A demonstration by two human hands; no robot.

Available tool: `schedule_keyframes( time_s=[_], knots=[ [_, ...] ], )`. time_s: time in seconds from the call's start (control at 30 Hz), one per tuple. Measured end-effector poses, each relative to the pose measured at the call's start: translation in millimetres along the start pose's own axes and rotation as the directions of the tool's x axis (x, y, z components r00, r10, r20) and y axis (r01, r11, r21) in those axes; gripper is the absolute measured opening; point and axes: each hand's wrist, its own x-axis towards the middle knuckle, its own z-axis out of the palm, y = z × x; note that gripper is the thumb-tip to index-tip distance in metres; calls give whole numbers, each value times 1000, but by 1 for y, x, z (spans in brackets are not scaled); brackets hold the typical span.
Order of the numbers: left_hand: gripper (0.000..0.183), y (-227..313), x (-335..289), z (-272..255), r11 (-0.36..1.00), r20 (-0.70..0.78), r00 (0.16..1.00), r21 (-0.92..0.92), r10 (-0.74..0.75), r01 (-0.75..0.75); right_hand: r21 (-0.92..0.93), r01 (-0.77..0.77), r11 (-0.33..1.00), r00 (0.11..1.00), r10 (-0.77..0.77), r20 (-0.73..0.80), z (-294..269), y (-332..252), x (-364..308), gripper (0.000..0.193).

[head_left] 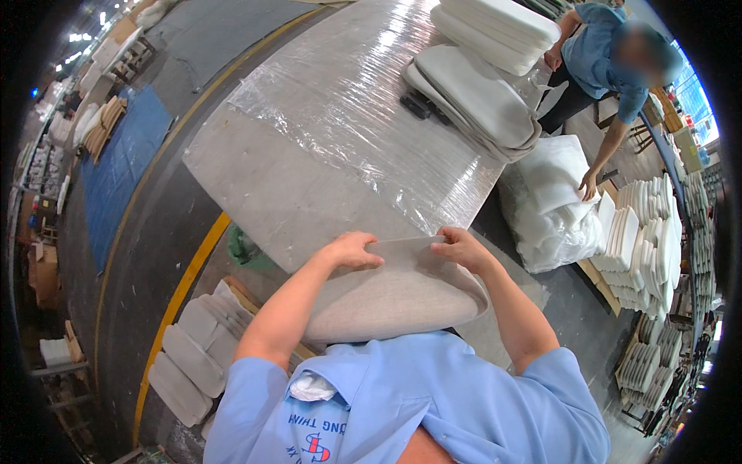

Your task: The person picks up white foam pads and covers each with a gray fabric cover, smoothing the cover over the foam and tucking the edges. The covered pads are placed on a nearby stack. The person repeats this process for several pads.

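Observation:
A light grey fabric-covered cushion point(390, 298), broad with rounded ends, is held against my body at the near edge of the table. My left hand point(355, 251) grips its far edge left of the middle, thumb and fingers closed on the rim. On the same edge, a little to the right, my right hand point(464, 250) pinches the cushion too. Between the hands the edge runs nearly straight, and the face below looks bowed. The work table point(255, 174) ahead has a grey top, partly under clear plastic film point(340, 127).
Grey cushions point(471, 89) and white pads point(498, 31) lie stacked at the table's far right, beside a black object point(421, 104). A co-worker point(599, 58) reaches toward a plastic-wrapped white bundle point(549, 209). More cushions stand in rows at right point(638, 232) and lower left point(193, 348).

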Motion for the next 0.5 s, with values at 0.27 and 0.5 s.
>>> schedule_keyframes(
  time_s=[0.27,0.5],
  knots=[
    [49,2,-15,-15,966,136,964,-90,-229,242,-291,-260,921,962,222,-158,16,-30,-3,46],
    [50,-1,7,39,948,-192,938,78,-290,309,-495,-378,782,922,265,-283,33,5,63,38]
  ],
)
